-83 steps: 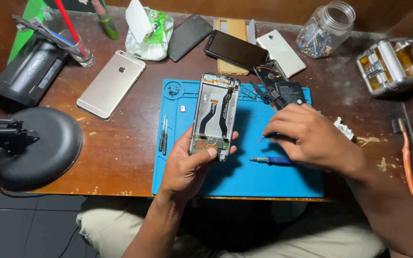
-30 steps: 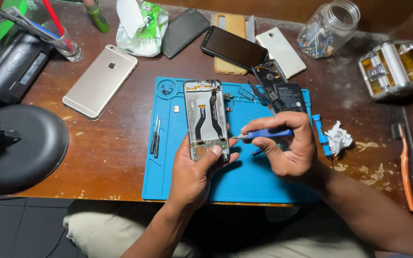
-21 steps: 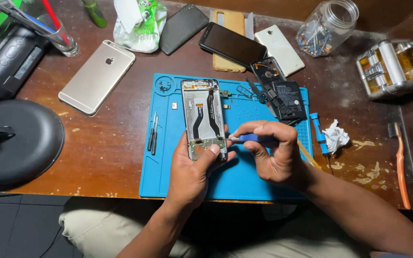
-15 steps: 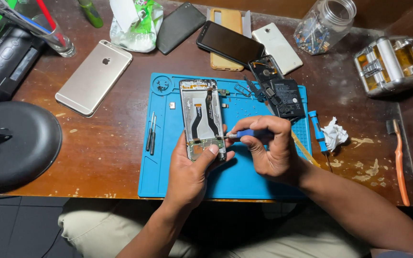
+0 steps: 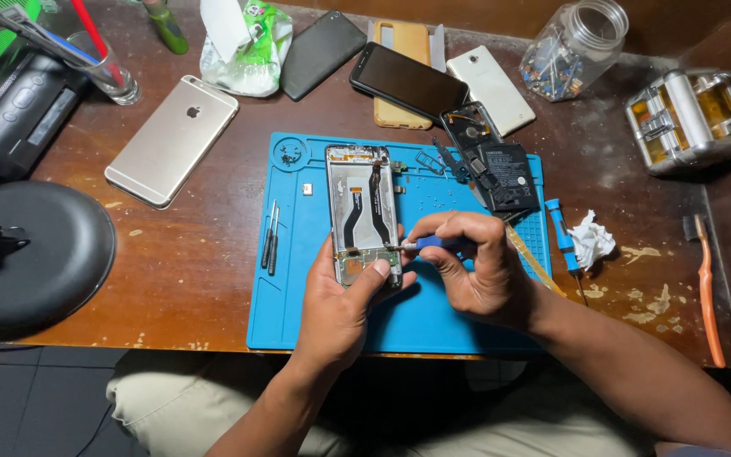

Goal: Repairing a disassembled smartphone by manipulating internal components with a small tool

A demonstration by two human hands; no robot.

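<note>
While the camera looks straight down on a brown wooden table [image 5: 188, 279], the far left holds a round black lamp base [image 5: 35, 258] with a black box-shaped device [image 5: 14, 110] above it and a glass of pens [image 5: 107, 72] just beside that. To the right of these, a gold phone [image 5: 173, 140] lies face down, near a crumpled green-and-white packet [image 5: 243, 46] at the top edge. A blue work mat [image 5: 433, 313] covers the middle of the table, and a pair of thin tweezers [image 5: 270, 237] rests along its left border.

The left hand [image 5: 340, 305] grasps the lower end of an opened phone [image 5: 363, 207], thumb pressed on its bottom edge; the phone lies on the mat with its internals facing up. The right hand [image 5: 475, 271] is pinched around a blue-handled screwdriver [image 5: 433, 243], whose tip touches the phone's lower right edge.

Above the mat lie a black phone [image 5: 323, 52], a dark phone on an orange case [image 5: 406, 80] and a white phone [image 5: 491, 89]. A black battery [image 5: 508, 176] sits on the mat's upper right corner, with a second small blue screwdriver [image 5: 562, 237] just below it and a crumpled white tissue [image 5: 592, 239] beside that. Farther right stand a glass jar [image 5: 573, 38] lying on its side, a metal tool case [image 5: 691, 118] and an orange-handled brush [image 5: 708, 292].
</note>
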